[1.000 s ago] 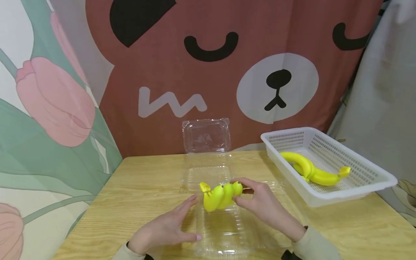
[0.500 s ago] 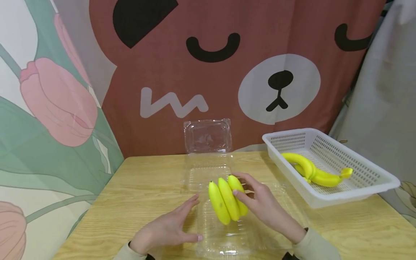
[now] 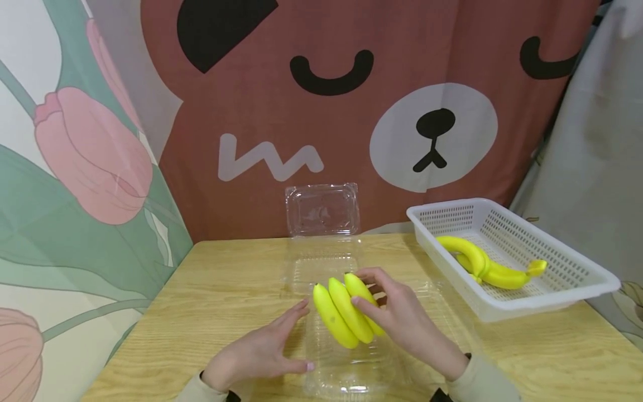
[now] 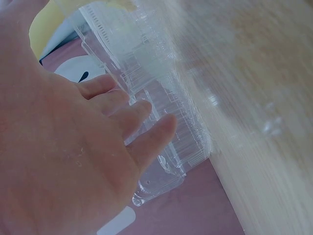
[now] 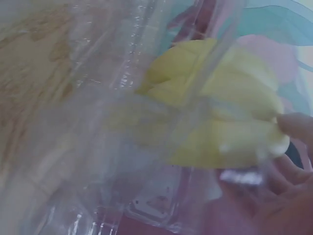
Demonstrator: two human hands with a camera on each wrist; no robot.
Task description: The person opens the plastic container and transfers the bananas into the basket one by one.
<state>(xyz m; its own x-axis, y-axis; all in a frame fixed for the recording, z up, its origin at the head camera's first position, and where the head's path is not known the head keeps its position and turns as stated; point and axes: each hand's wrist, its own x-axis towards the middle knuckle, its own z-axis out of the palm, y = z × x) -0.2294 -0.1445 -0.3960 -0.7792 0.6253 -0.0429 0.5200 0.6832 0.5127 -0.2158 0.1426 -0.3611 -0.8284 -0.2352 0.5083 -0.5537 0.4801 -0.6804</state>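
My right hand [image 3: 402,312] grips a bunch of yellow bananas [image 3: 339,312] by its right side. The bunch hangs tilted over a clear plastic clamshell box [image 3: 346,385], with several banana tips pointing up and away. In the right wrist view the bananas [image 5: 230,103] show blurred through clear plastic, thumb and fingers at their near end. My left hand [image 3: 256,352] holds nothing; its fingers are spread at the box's left side. The left wrist view has those fingers [image 4: 154,142] extended along the clear plastic wall [image 4: 183,137]. The bananas hide part of the box.
A white slotted basket [image 3: 507,306] stands at the right with more yellow bananas [image 3: 502,277] in it. Behind the box, another clear box [image 3: 324,268] has its lid [image 3: 322,209] raised against the bear-print curtain [image 3: 251,206]. The wooden table [image 3: 211,290] stretches left.
My right hand has turned the bunch from stem-left with ends facing me to lengthwise over the box, then moved it slightly left. The left hand has stayed almost still.
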